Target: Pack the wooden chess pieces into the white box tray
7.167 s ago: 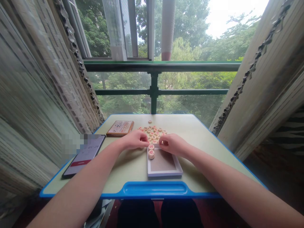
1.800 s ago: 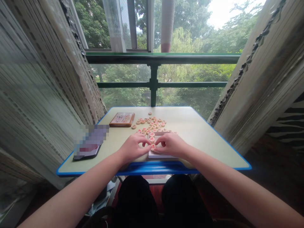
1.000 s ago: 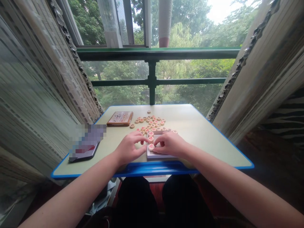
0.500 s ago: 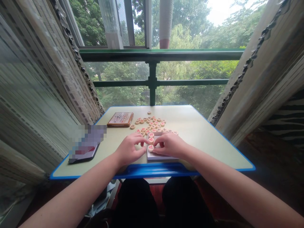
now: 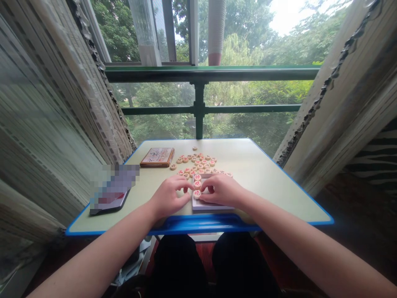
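A shallow white tray (image 5: 214, 207) lies near the table's front edge. Three round wooden Chinese chess pieces with red characters line its left side: a far piece (image 5: 197, 177), a middle piece (image 5: 197, 185) and a near piece (image 5: 197, 194). My right hand (image 5: 221, 189) reaches over the tray, thumb and fingertips at the right edge of the near piece; its other fingers are curled and hide part of the tray. Left of the tray, my left hand (image 5: 173, 194) is open, thumb and forefinger apart, fingertips close to the tray's left rim.
Several loose chess pieces (image 5: 201, 162) lie beyond the tray, and a single one (image 5: 194, 148) sits farther back. A flat printed box (image 5: 157, 157) is at the back left. A phone (image 5: 113, 198), partly blurred out, rests at the left edge. The table (image 5: 279, 198) has a blue rim.
The view has shifted very slightly. Both hands and the chess pieces keep practically the same places.
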### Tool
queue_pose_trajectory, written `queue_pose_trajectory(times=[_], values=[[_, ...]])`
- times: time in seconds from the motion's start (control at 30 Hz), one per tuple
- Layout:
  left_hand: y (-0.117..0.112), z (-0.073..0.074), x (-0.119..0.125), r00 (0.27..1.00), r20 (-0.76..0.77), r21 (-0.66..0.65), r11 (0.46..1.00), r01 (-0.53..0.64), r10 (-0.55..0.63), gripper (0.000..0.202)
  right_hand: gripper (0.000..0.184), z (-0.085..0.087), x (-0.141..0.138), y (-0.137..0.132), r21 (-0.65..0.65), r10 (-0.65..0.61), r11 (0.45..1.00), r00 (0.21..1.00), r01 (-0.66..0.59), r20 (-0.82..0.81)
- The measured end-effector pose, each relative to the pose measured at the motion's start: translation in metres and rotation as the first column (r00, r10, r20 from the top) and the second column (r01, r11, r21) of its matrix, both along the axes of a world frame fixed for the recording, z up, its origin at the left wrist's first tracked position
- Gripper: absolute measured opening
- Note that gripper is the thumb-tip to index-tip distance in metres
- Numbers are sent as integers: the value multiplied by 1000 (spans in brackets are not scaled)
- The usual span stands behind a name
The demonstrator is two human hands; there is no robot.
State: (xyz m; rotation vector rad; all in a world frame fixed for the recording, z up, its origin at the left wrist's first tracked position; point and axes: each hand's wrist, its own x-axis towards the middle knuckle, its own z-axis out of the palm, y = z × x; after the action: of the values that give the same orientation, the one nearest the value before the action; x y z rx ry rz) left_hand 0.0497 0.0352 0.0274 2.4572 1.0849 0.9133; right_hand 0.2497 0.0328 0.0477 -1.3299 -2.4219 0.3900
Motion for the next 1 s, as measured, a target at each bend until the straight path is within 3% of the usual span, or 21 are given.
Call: queue_pose_trajectory(times=[0.53,0.73,0.87,1.0], values=[[1,-1,-2,1000,16,38,999,20,-21,24,15,3,2,1,-38,6,999,1000,-6,3],[4,-1,-1,997,75,35,999,-23,21,26,17,8,13,8,-37,2,999,996,-5,-85],[16,5,2,979,165,-38,992,-117,122,26,19,14,21,18,-44,-43,998,992,38,-122],[31,17,3,978,134,-82,985,-152,162,27,21,25,23,27,-45,-58,998,987,51,-153]])
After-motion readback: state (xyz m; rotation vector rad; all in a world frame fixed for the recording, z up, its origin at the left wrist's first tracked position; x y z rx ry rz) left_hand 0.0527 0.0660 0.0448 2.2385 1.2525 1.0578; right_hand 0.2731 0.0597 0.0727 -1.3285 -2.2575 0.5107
